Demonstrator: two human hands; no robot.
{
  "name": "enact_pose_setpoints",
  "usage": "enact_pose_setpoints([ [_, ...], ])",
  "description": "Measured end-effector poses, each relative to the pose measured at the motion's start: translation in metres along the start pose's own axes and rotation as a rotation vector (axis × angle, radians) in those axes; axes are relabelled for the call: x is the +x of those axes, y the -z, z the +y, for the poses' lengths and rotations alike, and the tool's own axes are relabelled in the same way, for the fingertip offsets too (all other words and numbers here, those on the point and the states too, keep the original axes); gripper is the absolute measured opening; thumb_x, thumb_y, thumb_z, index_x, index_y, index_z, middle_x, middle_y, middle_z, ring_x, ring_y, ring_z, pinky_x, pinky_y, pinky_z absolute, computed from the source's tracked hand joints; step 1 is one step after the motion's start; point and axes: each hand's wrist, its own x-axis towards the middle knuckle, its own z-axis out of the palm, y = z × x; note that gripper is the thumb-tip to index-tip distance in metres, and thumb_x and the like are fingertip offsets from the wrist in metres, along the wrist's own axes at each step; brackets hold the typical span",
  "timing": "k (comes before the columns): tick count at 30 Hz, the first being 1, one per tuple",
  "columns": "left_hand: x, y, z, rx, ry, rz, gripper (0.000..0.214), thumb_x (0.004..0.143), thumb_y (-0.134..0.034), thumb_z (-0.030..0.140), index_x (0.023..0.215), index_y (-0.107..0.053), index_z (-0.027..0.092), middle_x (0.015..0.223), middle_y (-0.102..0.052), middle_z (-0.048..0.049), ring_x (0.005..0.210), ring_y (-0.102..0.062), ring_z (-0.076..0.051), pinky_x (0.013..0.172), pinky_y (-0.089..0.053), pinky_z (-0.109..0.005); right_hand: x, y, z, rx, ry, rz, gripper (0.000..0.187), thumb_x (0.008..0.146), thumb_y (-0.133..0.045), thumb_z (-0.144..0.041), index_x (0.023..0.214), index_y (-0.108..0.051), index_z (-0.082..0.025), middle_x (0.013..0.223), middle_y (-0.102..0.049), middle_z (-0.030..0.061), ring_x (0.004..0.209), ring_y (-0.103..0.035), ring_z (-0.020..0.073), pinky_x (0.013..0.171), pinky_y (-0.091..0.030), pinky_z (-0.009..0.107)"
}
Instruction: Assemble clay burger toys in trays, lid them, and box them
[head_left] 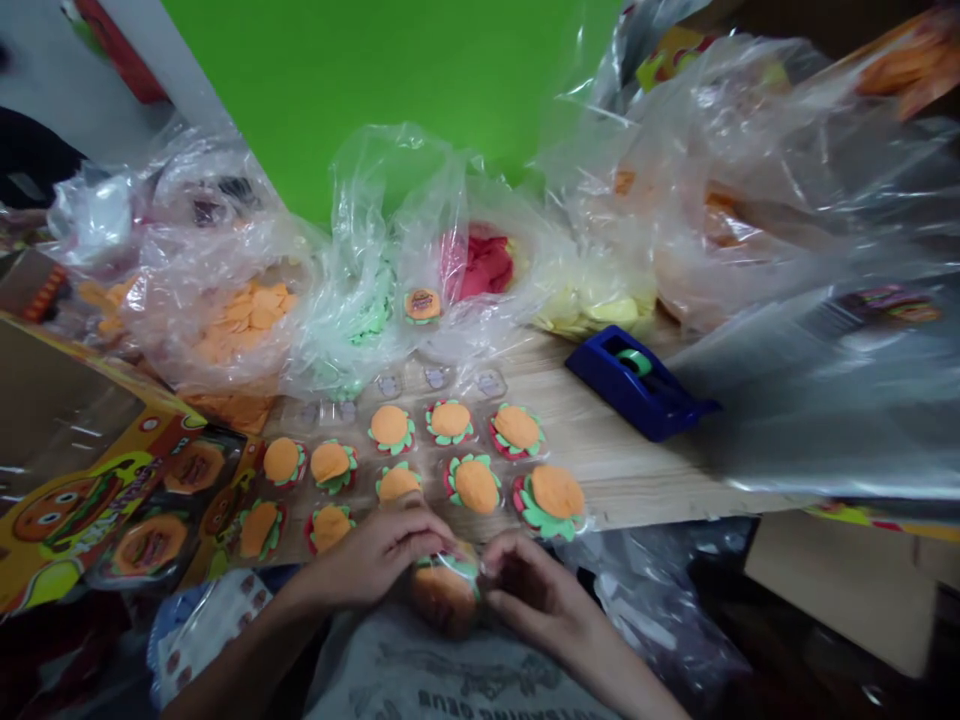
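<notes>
**Looking down on a wrapped toy burger [444, 592], held close**

We saw a green backdrop [375, 90] rising behind a wooden table [622, 470]. Clear plastic bags [225, 300] crowded the far side, holding orange, green, red and yellow pieces. A printed yellow cardboard box [82, 480] lay at the left, and a blue tape dispenser [637, 385] with a green roll sat to the right. Nearer us, a clear blister tray [390, 385] carried rows of toy burgers [551, 503] with orange buns and green lettuce. Our view ended on the left hand [371, 560] and right hand [536, 590], grasping the burger in its clear film from either side, just off the table's near edge, above a grey printed shirt [450, 670].
</notes>
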Motion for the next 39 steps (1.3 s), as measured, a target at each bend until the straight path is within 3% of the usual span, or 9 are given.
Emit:
enact_pose_setpoints([
  [7, 0.000, -0.008, 0.003, 0.069, -0.019, -0.040, 0.026, 0.091, -0.042, 0.027, 0.087, -0.066, 0.020, 0.087, -0.064, -0.0028, 0.084, -0.058, -0.015, 0.077, -0.042, -0.024, -0.004, 0.006, -0.013, -0.036, -0.035, 0.026, 0.024, 0.076, -0.065, -0.042, 0.074, -0.066, -0.019, 0.069, -0.059, 0.0003, 0.067, -0.053, 0.0145, 0.065, -0.042, 0.026],
  [13, -0.006, -0.028, -0.022, -0.244, 0.140, 0.249, 0.022, 0.085, -0.052, 0.033, 0.101, -0.060, 0.019, 0.087, -0.062, -0.0019, 0.081, -0.056, -0.016, 0.072, -0.043, -0.025, -0.005, 0.004, 0.005, 0.097, -0.081, 0.197, 0.028, 0.075, -0.067, -0.047, 0.077, -0.066, -0.019, 0.069, -0.059, 0.0002, 0.066, -0.053, 0.0141, 0.064, -0.043, 0.026],
  [16, -0.009, -0.027, -0.029, -0.356, 0.184, 0.268, 0.026, 0.086, -0.049, 0.035, 0.105, -0.058, 0.018, 0.100, -0.064, -0.0044, 0.093, -0.057, -0.018, 0.081, -0.043, -0.027, -0.005, 0.002, 0.009, 0.193, -0.087, 0.310, 0.033, 0.073, -0.067, -0.051, 0.079, -0.064, -0.019, 0.067, -0.057, -0.0004, 0.064, -0.052, 0.0136, 0.063, -0.044, 0.026],
  [18, -0.008, -0.020, -0.024, -0.338, 0.187, 0.255, 0.026, 0.088, -0.046, 0.035, 0.103, -0.059, 0.018, 0.101, -0.065, -0.0046, 0.096, -0.057, -0.018, 0.084, -0.042, -0.027, -0.003, 0.000, 0.004, 0.141, -0.082, 0.297, 0.033, 0.071, -0.069, -0.051, 0.077, -0.064, -0.019, 0.069, -0.058, 0.0003, 0.067, -0.054, 0.0147, 0.065, -0.045, 0.026],
  [23, 0.003, -0.015, -0.011, -0.171, 0.101, 0.045, 0.020, 0.086, -0.048, 0.031, 0.093, -0.062, 0.019, 0.092, -0.064, -0.0018, 0.088, -0.055, -0.016, 0.082, -0.040, -0.026, 0.002, 0.003, -0.016, -0.034, -0.065, 0.171, 0.036, 0.070, -0.067, -0.053, 0.082, -0.069, -0.019, 0.081, -0.066, 0.0058, 0.081, -0.060, 0.0208, 0.076, -0.046, 0.031],
  [27, 0.007, -0.034, -0.025, -0.154, 0.144, 0.169, 0.018, 0.083, -0.049, 0.036, 0.081, -0.050, 0.018, 0.077, -0.053, 0.0008, 0.074, -0.049, -0.014, 0.069, -0.039, -0.024, 0.004, 0.010, -0.016, -0.089, -0.127, 0.111, 0.037, 0.071, -0.065, -0.054, 0.076, -0.068, -0.018, 0.076, -0.066, 0.0059, 0.075, -0.059, 0.0205, 0.071, -0.045, 0.030],
  [30, 0.008, -0.046, -0.033, -0.104, 0.125, 0.177, 0.020, 0.083, -0.045, 0.038, 0.078, -0.047, 0.019, 0.074, -0.051, 0.0012, 0.072, -0.047, -0.014, 0.069, -0.038, -0.024, 0.003, 0.013, -0.013, -0.081, -0.143, 0.119, 0.041, 0.068, -0.065, -0.057, 0.067, -0.064, -0.016, 0.064, -0.058, 0.0022, 0.065, -0.053, 0.0166, 0.064, -0.042, 0.028],
  [35, 0.012, -0.042, -0.019, -0.064, 0.112, 0.177, 0.022, 0.085, -0.039, 0.038, 0.075, -0.047, 0.020, 0.071, -0.052, 0.0010, 0.071, -0.050, -0.014, 0.068, -0.039, -0.025, 0.000, 0.010, -0.019, -0.044, -0.137, 0.183, 0.043, 0.067, -0.065, -0.059, 0.061, -0.060, -0.016, 0.060, -0.053, -0.0001, 0.060, -0.048, 0.0136, 0.059, -0.040, 0.025],
  [39, 0.009, -0.026, 0.001, -0.199, 0.143, 0.324, 0.029, 0.086, -0.040, 0.042, 0.084, -0.056, 0.019, 0.078, -0.059, -0.0015, 0.077, -0.055, -0.016, 0.073, -0.043, -0.025, 0.000, 0.004, -0.035, -0.006, -0.031, 0.288, 0.041, 0.069, -0.066, -0.057, 0.062, -0.062, -0.017, 0.060, -0.057, 0.0006, 0.059, -0.051, 0.0133, 0.058, -0.043, 0.024],
])
